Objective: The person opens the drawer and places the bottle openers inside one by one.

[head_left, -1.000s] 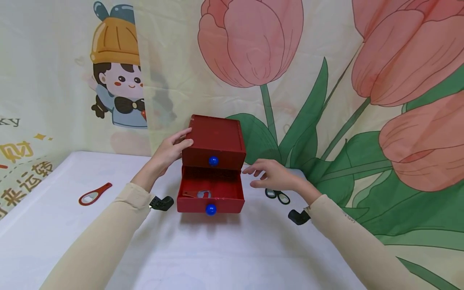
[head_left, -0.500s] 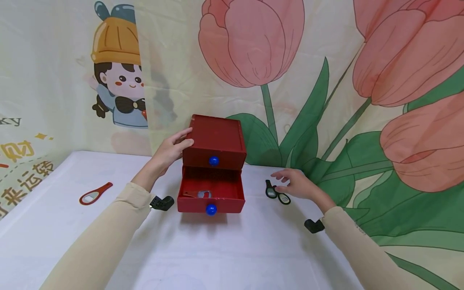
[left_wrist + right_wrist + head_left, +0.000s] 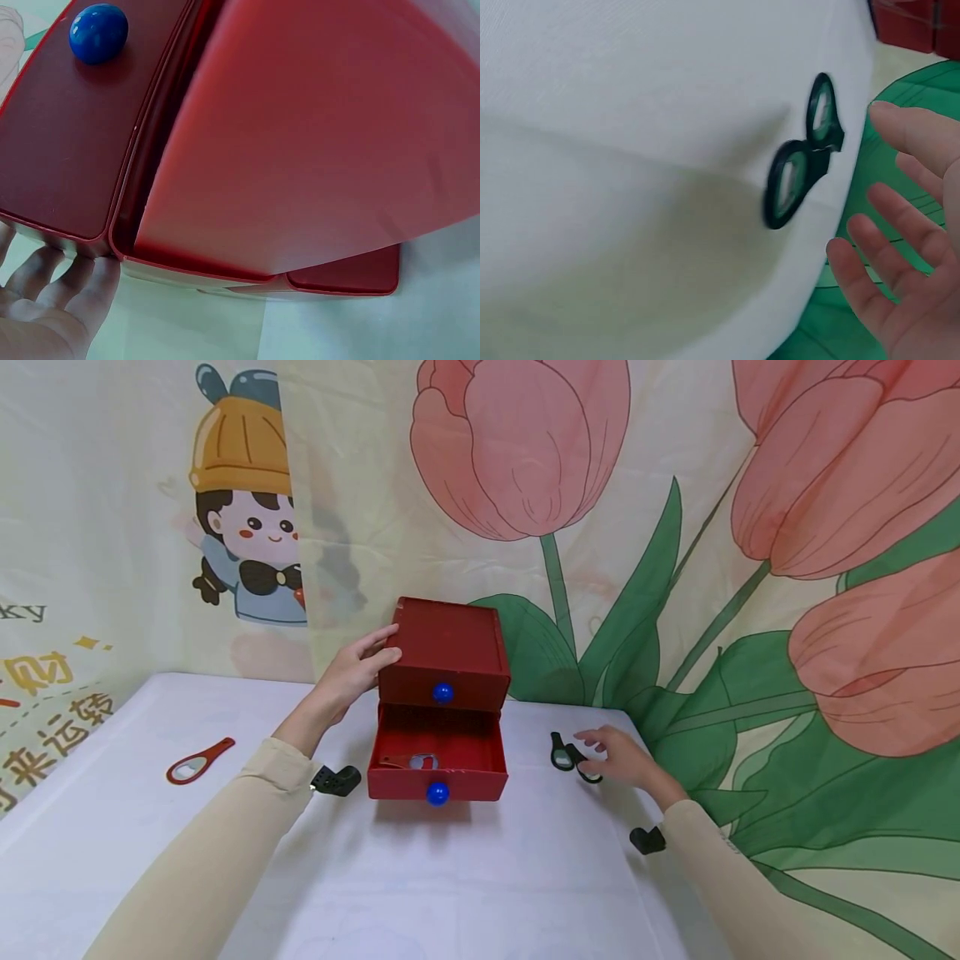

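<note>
A red two-drawer box (image 3: pixel 450 639) with blue knobs stands on the table, its lower drawer (image 3: pixel 480 747) pulled out. In that drawer lies a small thing with a brown handle (image 3: pixel 393 762) and a grey ring-like end. My left hand (image 3: pixel 348 672) rests against the box's left side, fingers stretched along the wall, as the left wrist view also shows. My right hand (image 3: pixel 622 758) hovers at the scissors (image 3: pixel 561 756), fingers spread and loosely bent, holding nothing. The scissors' black and green handles (image 3: pixel 787 184) show in the right wrist view, just beside the fingertips.
On the left of the white-covered table (image 3: pixel 450 893) lies a red bottle opener (image 3: pixel 198 762). A printed cloth (image 3: pixel 360 527) with tulips hangs behind the table. Black wrist cameras (image 3: pixel 336 781) stick out below both wrists.
My right hand has moved away from the box's right side, to the right and slightly down, over to the scissors. My left hand, the box and the drawer have stayed put.
</note>
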{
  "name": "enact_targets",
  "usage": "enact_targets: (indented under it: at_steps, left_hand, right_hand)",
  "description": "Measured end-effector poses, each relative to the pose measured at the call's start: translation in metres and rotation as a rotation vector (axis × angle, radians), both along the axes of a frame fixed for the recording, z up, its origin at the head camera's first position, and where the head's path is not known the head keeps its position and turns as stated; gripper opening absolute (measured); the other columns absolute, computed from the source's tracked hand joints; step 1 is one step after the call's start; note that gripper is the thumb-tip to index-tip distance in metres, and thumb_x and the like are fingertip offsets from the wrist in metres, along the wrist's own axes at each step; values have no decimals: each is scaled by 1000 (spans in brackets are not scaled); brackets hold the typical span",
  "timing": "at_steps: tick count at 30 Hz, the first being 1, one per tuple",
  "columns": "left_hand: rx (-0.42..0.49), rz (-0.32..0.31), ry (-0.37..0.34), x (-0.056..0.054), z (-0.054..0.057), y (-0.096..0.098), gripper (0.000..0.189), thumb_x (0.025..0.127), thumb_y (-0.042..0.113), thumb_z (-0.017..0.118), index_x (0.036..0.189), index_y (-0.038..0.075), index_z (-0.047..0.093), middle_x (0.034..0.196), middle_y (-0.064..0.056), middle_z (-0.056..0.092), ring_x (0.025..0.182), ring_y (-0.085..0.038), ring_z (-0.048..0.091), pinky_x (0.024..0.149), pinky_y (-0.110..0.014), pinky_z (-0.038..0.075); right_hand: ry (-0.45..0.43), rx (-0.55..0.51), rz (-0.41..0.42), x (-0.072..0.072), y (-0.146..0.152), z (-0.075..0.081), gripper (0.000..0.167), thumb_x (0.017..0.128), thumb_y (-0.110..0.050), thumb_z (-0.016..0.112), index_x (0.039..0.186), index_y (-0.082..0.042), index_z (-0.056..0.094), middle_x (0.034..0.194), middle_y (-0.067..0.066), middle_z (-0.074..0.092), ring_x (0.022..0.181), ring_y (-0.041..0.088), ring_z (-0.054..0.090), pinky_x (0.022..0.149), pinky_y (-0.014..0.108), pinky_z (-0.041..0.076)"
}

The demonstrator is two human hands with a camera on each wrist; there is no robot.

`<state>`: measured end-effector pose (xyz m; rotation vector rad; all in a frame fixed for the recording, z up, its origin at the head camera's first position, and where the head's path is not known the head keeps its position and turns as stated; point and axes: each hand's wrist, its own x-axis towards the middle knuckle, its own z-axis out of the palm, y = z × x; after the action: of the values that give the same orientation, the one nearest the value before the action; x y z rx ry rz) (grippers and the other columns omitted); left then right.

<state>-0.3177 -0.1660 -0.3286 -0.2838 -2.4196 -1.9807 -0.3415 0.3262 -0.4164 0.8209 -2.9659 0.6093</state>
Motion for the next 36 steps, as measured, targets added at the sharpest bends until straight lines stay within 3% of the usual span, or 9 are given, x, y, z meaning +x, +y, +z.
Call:
enact_targets:
  at_steps: [5, 14, 21, 28, 36]
  left_hand:
    - [-1, 2, 3, 0, -1, -1, 65, 109, 41, 56, 169, 34, 31, 174, -9, 28, 153, -38, 39, 121, -60, 39]
    - [-2, -5, 8, 0, 1, 1, 65, 109, 41, 56, 169, 33, 31, 174, -9, 28, 153, -37, 38, 121, -60, 39]
    - [10, -2, 6, 1, -1, 1, 65, 110, 41, 56, 169, 33, 31, 174, -8, 28, 153, -37, 39, 122, -60, 38]
    - [23, 0, 2, 1, -3, 2, 65, 109, 40, 57, 169, 32, 32, 174, -8, 29, 152, -36, 40, 122, -58, 39]
    - [5, 8, 6, 2, 0, 0, 65, 109, 41, 57, 169, 32, 31, 173, -9, 30, 153, -36, 39, 121, -59, 39]
  right_hand:
    - [-41, 21, -80, -7, 3, -13, 55, 94, -16, 81, 142, 3, 64, 125, 25, 67, 110, 41, 64, 92, 54, 57]
    - [-63, 30, -129, -14, 6, -31, 57, 92, -18, 82, 139, 7, 64, 117, 23, 68, 96, 29, 64, 82, 43, 58]
    - [-62, 69, -121, -17, 3, -33, 56, 92, -18, 81, 137, 11, 64, 110, 19, 69, 100, 29, 64, 90, 48, 57]
    - [-87, 69, -92, -15, -1, -26, 41, 89, -3, 76, 126, 12, 70, 99, 16, 73, 94, 29, 58, 85, 45, 53]
    - [-123, 95, -131, -19, -1, -25, 43, 87, -4, 75, 129, 8, 70, 94, 12, 77, 85, 23, 61, 78, 39, 53]
